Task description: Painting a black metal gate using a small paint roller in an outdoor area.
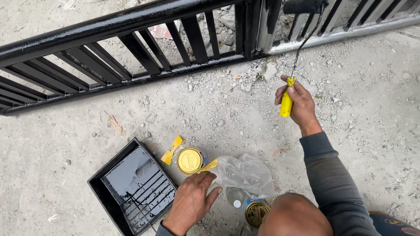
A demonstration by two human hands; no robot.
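On rough, gravel-strewn concrete ground (358,113), seen from the head camera, a paint roller (302,6) is held up against a metal railing (131,48) lying along the top of the frame. The roller's yellow handle (286,105) is clenched in the right hand (297,105), with the thin wire shaft rising from the fist to the black roller sleeve at the upper edge. Most of the railing to the left is coated in glossy black, while the section at the far right is seen in pale grey.

Lower in the frame, the left hand (191,203) is laid flat on the ground, fingers spread and grasping nothing, just beside a black paint tray (98,185) whose ribbed well is filled with black paint. A round tin with a gold lid (190,160) is set just above that hand, with a yellow plastic piece (171,150) touching its left side. A crumpled clear plastic bag (245,172) is seen to the right, and a second tin (256,212) and a small clear bottle (236,197) are placed near the person's knee (295,216).
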